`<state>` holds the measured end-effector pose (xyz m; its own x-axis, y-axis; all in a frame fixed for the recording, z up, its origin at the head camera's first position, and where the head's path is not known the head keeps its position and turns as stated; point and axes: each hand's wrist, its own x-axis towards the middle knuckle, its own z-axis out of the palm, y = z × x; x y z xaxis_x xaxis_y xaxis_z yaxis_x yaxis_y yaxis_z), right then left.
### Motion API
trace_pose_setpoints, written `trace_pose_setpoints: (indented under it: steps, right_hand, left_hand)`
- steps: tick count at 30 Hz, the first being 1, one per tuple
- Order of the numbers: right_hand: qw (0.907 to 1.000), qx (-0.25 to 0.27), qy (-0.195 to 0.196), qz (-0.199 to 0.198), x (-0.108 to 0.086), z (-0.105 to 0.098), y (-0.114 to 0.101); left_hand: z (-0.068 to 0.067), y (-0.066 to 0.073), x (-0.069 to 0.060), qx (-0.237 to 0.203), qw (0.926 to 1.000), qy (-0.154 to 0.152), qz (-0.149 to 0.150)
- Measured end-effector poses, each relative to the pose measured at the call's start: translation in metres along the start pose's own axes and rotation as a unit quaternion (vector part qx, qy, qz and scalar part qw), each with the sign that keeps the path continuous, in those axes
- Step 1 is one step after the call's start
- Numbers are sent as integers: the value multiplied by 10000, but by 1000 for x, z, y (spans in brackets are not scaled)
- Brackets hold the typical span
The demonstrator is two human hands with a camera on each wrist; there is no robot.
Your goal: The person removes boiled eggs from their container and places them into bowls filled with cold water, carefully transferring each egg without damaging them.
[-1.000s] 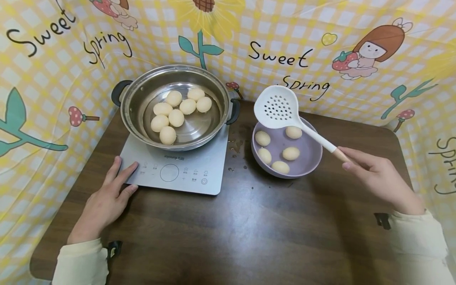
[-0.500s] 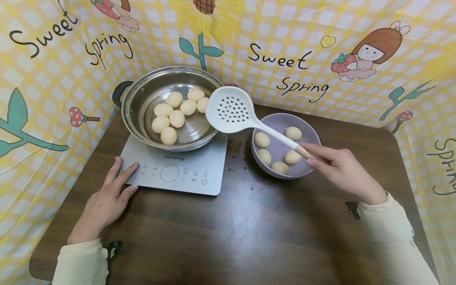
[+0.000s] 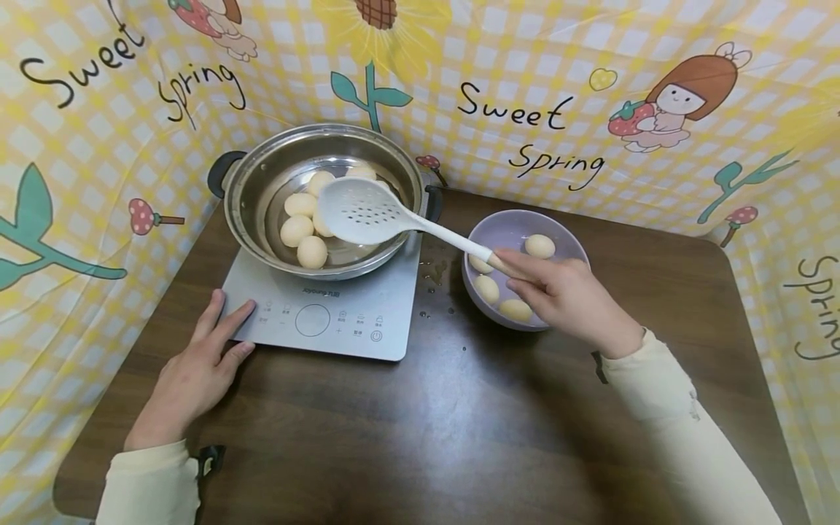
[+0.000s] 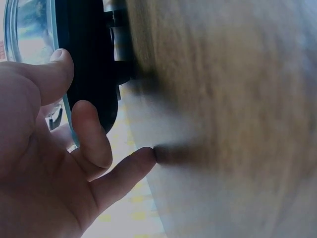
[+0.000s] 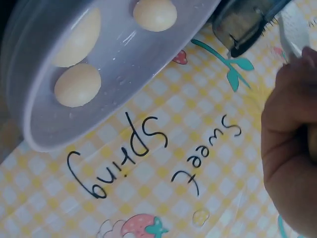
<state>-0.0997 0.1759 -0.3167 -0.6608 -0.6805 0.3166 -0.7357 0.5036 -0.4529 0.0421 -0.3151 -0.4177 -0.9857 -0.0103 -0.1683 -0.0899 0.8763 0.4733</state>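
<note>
My right hand (image 3: 561, 292) grips the wooden handle of a white slotted spoon (image 3: 367, 211). The perforated head hangs over the steel pot (image 3: 246, 226) and covers some of the peeled-looking pale eggs (image 3: 312, 252) inside. Below that wrist stands a lavender bowl (image 3: 469, 284) holding several eggs (image 3: 539, 246); my hand hides part of it. The right wrist view shows the curled fingers (image 5: 290, 134) beside the bowl (image 5: 44, 139). My left hand (image 3: 197, 372) rests, fingers spread, at the near left corner of the white induction cooker (image 3: 328, 343). In the left wrist view its fingers (image 4: 94, 139) lie by the cooker's dark underside.
The pot sits on the cooker, with black side handles (image 3: 223, 171) sticking out. Water droplets (image 3: 433, 271) lie on the brown wooden table (image 3: 420, 437) between cooker and bowl. A yellow checked cloth (image 3: 525, 44) hangs close behind and along the sides.
My right hand has carried the slotted spoon leftward from above the bowl to over the pot, and the spoon's head has tilted. My left hand has stayed in place.
</note>
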Motion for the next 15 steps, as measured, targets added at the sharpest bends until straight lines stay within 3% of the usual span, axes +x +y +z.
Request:
trace_pose_setpoints:
  steps: [6, 15]
  right_hand:
    - [9958, -513, 528, -542, 12, 18, -1]
    - [9865, -1168, 748, -869, 22, 33, -1]
  left_hand:
    - [0, 0, 0, 4, 10000, -52, 8]
    - [-1, 0, -1, -21, 10000, -58, 34]
